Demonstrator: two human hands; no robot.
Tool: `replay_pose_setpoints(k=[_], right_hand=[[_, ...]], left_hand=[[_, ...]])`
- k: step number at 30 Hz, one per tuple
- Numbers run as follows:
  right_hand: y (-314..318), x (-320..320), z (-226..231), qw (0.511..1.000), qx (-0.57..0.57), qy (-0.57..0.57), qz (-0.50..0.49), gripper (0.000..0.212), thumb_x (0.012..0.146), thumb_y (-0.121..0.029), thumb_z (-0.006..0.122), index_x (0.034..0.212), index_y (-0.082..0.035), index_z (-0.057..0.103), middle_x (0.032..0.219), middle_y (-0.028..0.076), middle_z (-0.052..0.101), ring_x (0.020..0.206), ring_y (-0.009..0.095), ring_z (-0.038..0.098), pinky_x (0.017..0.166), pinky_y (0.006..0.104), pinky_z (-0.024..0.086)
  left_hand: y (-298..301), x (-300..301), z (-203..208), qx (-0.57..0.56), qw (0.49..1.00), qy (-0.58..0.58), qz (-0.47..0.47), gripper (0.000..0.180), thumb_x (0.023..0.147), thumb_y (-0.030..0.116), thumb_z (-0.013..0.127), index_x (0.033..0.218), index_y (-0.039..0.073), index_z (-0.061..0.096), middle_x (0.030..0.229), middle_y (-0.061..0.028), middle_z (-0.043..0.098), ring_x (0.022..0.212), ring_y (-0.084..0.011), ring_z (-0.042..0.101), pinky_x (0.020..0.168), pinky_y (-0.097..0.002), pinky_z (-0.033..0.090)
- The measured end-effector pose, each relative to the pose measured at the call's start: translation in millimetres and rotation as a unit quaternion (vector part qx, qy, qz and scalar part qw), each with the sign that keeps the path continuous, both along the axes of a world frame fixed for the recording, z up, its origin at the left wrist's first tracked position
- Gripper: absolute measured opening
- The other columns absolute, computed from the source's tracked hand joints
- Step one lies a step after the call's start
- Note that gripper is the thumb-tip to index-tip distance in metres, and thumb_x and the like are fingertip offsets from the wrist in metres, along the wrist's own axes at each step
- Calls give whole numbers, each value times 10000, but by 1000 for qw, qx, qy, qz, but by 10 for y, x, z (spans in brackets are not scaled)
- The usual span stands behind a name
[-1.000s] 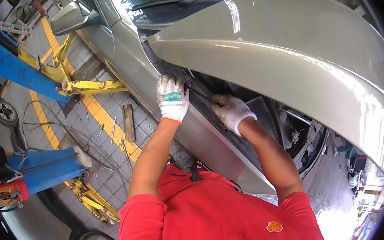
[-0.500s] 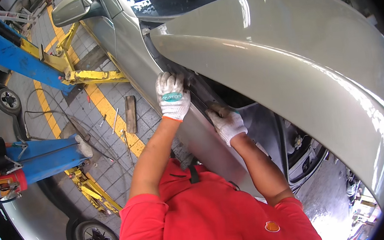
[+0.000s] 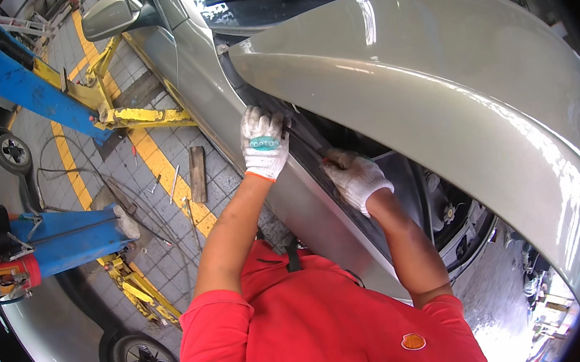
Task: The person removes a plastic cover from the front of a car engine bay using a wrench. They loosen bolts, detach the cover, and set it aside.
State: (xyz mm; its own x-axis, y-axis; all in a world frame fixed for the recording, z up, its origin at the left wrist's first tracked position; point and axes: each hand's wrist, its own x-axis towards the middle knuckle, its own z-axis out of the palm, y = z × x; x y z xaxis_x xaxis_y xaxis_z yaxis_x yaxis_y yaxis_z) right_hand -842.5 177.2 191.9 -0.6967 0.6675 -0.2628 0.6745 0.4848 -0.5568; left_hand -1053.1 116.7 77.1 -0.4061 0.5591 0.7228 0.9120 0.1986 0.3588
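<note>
My left hand (image 3: pixel 264 143), in a white knit glove with a stained back, is closed over the upper edge of the silver car's front fender (image 3: pixel 309 211). Its fingers curl down at the dark gap beside the engine bay, and what lies under the fingertips is hidden. Farther along the same edge, toward the car's front, my right hand (image 3: pixel 359 182) wears a matching glove with blackened fingers. Those fingers are bent together at the dark inner channel, around something too hidden to name. Above both hands stands the raised hood (image 3: pixel 406 77).
A blue lift post (image 3: pixel 33 88) with a yellow arm (image 3: pixel 145 117) stands at the far left. Wood block (image 3: pixel 197 174), hand tools and a cable lie on the tiled floor. A second silver car (image 3: pixel 58 332) and a red container (image 3: pixel 5 278) are at left.
My right hand has shifted slightly right and turned, its fingers now bent inward at the channel. The left hand stays on the fender edge, with barely any movement.
</note>
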Motion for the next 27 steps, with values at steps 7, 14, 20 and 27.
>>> replay_pose_setpoints(k=[7, 14, 20, 27], right_hand=[[-54, -144, 108, 997, -45, -58, -33, 405, 1036, -372, 607, 1349, -127, 687, 1134, 219, 738, 1011, 357, 712, 884, 434, 546], [-281, -236, 318, 992, -12, -127, 0, 428, 1077, -402, 510, 1456, -219, 593, 1319, 216, 687, 1214, 439, 649, 1024, 479, 519], [-259, -223, 387, 990, -20, -137, 3, 425, 1074, -389, 512, 1453, -212, 588, 1301, 234, 689, 1205, 447, 649, 1015, 490, 520], [-308, -244, 235, 997, 9, -77, -26, 390, 1056, -364, 531, 1380, -175, 638, 1268, 237, 696, 1181, 453, 654, 1002, 502, 525]], left_hand=[[69, 25, -61, 1, 999, -18, 31, 243, 773, 113, 760, 1010, 80, 724, 1041, -172, 667, 1127, -400, 624, 1064, -553, 484], [61, -30, -119, -13, 999, -41, 26, 322, 776, 145, 802, 1082, 71, 734, 1115, -171, 678, 1167, -399, 616, 1081, -553, 471], [56, -40, -86, -7, 999, -42, -8, 315, 766, 127, 791, 1070, 66, 737, 1143, -166, 672, 1194, -402, 606, 1077, -561, 472], [103, -51, -155, 4, 1000, -29, -3, 317, 763, 98, 729, 1078, 56, 738, 1142, -161, 677, 1172, -404, 611, 1067, -559, 482]])
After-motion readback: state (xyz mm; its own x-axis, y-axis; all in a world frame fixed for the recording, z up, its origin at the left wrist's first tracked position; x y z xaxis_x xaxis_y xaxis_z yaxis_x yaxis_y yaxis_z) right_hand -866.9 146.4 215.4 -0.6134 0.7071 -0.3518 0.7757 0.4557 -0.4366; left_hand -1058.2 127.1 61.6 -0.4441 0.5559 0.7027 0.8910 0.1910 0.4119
